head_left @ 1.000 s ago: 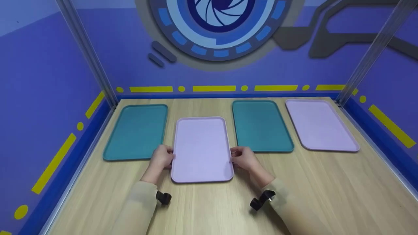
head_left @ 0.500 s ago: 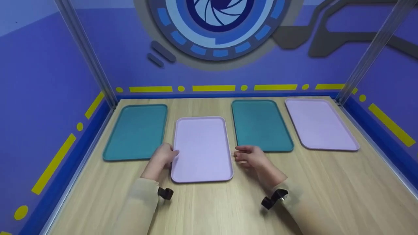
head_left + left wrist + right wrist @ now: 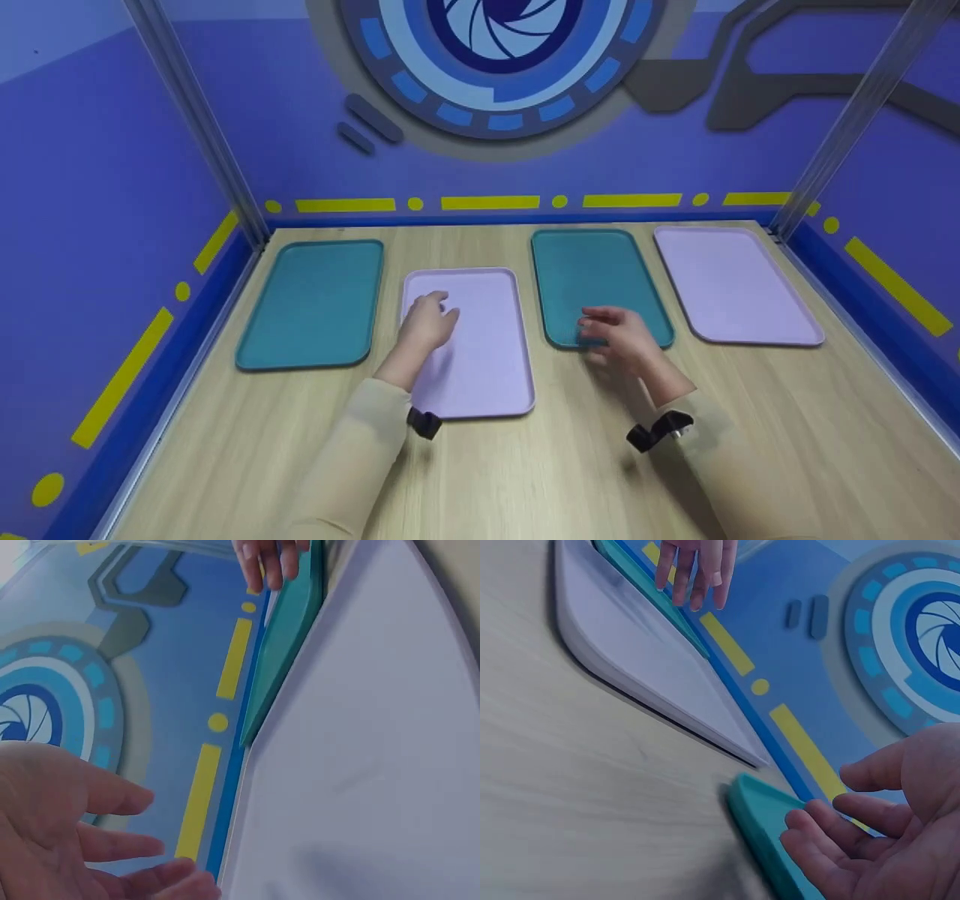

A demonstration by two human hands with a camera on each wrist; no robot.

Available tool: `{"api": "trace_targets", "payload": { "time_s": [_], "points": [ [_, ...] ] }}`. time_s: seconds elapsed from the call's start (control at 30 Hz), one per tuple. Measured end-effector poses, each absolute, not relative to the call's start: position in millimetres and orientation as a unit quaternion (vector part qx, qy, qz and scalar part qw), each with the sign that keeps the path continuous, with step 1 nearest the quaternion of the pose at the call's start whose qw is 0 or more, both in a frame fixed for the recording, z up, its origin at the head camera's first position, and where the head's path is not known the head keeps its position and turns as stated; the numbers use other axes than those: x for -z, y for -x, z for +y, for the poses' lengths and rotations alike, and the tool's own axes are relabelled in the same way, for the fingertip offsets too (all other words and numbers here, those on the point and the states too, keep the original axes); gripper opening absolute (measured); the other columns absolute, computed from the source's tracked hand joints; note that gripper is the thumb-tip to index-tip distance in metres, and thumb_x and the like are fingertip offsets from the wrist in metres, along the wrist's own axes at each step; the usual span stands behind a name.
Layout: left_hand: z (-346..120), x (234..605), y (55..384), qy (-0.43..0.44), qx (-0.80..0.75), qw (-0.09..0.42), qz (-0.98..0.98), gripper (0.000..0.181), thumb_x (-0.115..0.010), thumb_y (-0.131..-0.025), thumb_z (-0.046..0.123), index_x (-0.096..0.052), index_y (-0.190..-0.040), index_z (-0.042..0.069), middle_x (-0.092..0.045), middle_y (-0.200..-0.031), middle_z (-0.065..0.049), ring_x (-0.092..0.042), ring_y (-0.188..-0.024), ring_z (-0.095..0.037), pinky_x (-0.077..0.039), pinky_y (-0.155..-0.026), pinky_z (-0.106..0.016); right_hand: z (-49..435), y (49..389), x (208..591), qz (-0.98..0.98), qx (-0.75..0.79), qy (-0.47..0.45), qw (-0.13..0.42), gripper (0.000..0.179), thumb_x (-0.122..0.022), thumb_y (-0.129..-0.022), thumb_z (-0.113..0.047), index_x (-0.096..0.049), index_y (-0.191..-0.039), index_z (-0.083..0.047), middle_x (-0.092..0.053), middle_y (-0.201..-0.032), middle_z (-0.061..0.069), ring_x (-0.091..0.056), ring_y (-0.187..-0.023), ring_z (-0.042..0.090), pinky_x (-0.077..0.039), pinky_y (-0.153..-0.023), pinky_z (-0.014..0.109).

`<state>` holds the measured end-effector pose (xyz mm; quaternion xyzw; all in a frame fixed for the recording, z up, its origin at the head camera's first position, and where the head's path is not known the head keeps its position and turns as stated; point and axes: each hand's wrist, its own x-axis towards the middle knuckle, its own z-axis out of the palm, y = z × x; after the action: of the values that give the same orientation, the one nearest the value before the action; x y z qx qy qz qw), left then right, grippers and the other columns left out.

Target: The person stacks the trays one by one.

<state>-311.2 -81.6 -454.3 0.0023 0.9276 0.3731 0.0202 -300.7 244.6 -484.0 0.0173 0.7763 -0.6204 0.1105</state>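
Note:
A pale lilac tray [image 3: 480,352] lies flat on the wooden table in the middle. Over its left side hovers my left hand [image 3: 429,322], fingers loosely spread and holding nothing; the left wrist view shows this hand [image 3: 112,840] apart from the tray surface. My right hand [image 3: 619,337] hangs above the near edge of a teal tray [image 3: 592,270], its fingers relaxed and nothing in them. In the right wrist view the same hand [image 3: 877,832] has loosely bent fingers above the teal tray's corner [image 3: 757,817].
Another teal tray [image 3: 315,300] lies at the left, and a second lilac tray [image 3: 739,285] at the far right. Purple-blue panels with yellow dashes [image 3: 491,202] wall the table [image 3: 480,480] at the back and both sides. Metal posts [image 3: 199,120] stand in the back corners.
Both hands have let go of the middle lilac tray. The left rose forward over it; the right moved right and up over the teal tray. The trays stay in place.

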Motion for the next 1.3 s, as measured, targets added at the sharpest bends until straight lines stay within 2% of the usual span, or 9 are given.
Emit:
{"api": "trace_targets", "payload": {
  "time_s": [0.1, 0.23, 0.33, 0.5, 0.67, 0.87, 1.03, 1.2, 1.3],
  "points": [
    [-63.9, 452.1, 318.3, -0.017, -0.432, 0.015, 0.902, 0.044, -0.06, -0.1, 0.015, -0.058, -0.139, -0.006, -0.068, -0.127, -0.025, -0.065, -0.121, -0.037, -0.054, -0.106, -0.044, 256.0, 306.7, 477.8, 0.786, 0.61, -0.024, 0.099, 0.053, -0.055, -0.105, -0.015, -0.042, -0.152, 0.006, -0.051, -0.15, 0.028, -0.065, -0.116, 0.019, -0.056, -0.104, 0.044],
    [-39.8, 451.4, 328.6, -0.001, -0.523, 0.063, 0.85, 0.042, -0.058, -0.102, 0.013, -0.058, -0.14, -0.005, -0.067, -0.127, -0.025, -0.068, -0.111, -0.035, -0.062, -0.089, -0.038, 271.9, 315.5, 471.8, 0.803, 0.589, -0.04, 0.078, 0.053, -0.055, -0.106, -0.018, -0.042, -0.152, 0.004, -0.051, -0.151, 0.025, -0.064, -0.109, 0.01, -0.056, -0.102, 0.043],
    [-21.9, 452.8, 335.7, 0.018, -0.573, 0.111, 0.812, 0.042, -0.055, -0.105, 0.014, -0.055, -0.142, -0.005, -0.062, -0.134, -0.026, -0.068, -0.115, -0.036, -0.064, -0.085, -0.035, 283.9, 321.8, 468.8, 0.815, 0.573, -0.058, 0.067, 0.053, -0.053, -0.107, -0.019, -0.042, -0.154, 0.003, -0.049, -0.153, 0.025, -0.063, -0.118, 0.018, -0.055, -0.105, 0.044],
    [6.1, 457.6, 341.2, 0.044, -0.592, 0.15, 0.79, 0.041, -0.054, -0.106, 0.016, -0.054, -0.143, -0.004, -0.062, -0.136, -0.025, -0.066, -0.12, -0.035, -0.063, -0.09, -0.036, 304.1, 331.4, 466.8, 0.83, 0.549, -0.084, 0.05, 0.053, -0.05, -0.107, -0.019, -0.04, -0.155, 0.002, -0.045, -0.156, 0.027, -0.05, -0.139, 0.036, -0.052, -0.11, 0.044],
    [32.0, 462.2, 340.9, 0.058, -0.623, 0.169, 0.762, 0.04, -0.052, -0.106, 0.014, -0.054, -0.141, -0.005, -0.062, -0.135, -0.025, -0.065, -0.118, -0.034, -0.06, -0.097, -0.04, 320.6, 340.6, 469.3, 0.852, 0.512, -0.112, 0.017, 0.051, -0.049, -0.106, -0.016, -0.044, -0.152, 0.004, -0.047, -0.154, 0.027, -0.049, -0.138, 0.036, -0.052, -0.101, 0.035],
    [52.7, 467.2, 340.3, 0.049, -0.624, 0.185, 0.758, 0.047, -0.053, -0.107, 0.017, -0.048, -0.147, -0.008, -0.055, -0.145, -0.024, -0.057, -0.133, -0.034, -0.054, -0.108, -0.041, 331.7, 348.8, 474.1, 0.87, 0.473, -0.139, -0.022, 0.051, -0.051, -0.1, -0.011, -0.047, -0.146, 0.012, -0.048, -0.149, 0.035, -0.046, -0.14, 0.043, -0.041, -0.117, 0.046],
    [60.9, 469.9, 339.0, 0.053, -0.619, 0.207, 0.756, 0.055, -0.05, -0.109, 0.022, -0.036, -0.154, -0.008, -0.041, -0.16, -0.023, -0.043, -0.147, -0.036, -0.047, -0.116, -0.044, 335.7, 351.2, 476.5, 0.882, 0.452, -0.135, 0.016, 0.054, -0.049, -0.101, -0.013, -0.042, -0.148, 0.014, -0.042, -0.153, 0.037, -0.04, -0.145, 0.046, -0.036, -0.122, 0.052],
    [63.7, 471.9, 337.1, 0.061, -0.619, 0.219, 0.751, 0.06, -0.051, -0.109, 0.024, -0.03, -0.157, -0.005, -0.035, -0.164, -0.022, -0.04, -0.15, -0.036, -0.045, -0.118, -0.044, 336.6, 351.7, 474.6, 0.881, 0.442, -0.144, 0.083, 0.06, -0.046, -0.105, -0.017, -0.03, -0.154, 0.013, -0.028, -0.161, 0.036, -0.027, -0.151, 0.048, -0.029, -0.125, 0.055],
    [64.2, 472.2, 336.3, 0.06, -0.624, 0.22, 0.747, 0.062, -0.052, -0.108, 0.025, -0.029, -0.158, -0.003, -0.033, -0.165, -0.021, -0.039, -0.15, -0.036, -0.044, -0.118, -0.044, 337.2, 352.3, 473.0, 0.874, 0.449, -0.158, 0.097, 0.062, -0.046, -0.106, -0.018, -0.026, -0.156, 0.012, -0.024, -0.162, 0.036, -0.024, -0.152, 0.048, -0.027, -0.127, 0.055]
  ]
}}
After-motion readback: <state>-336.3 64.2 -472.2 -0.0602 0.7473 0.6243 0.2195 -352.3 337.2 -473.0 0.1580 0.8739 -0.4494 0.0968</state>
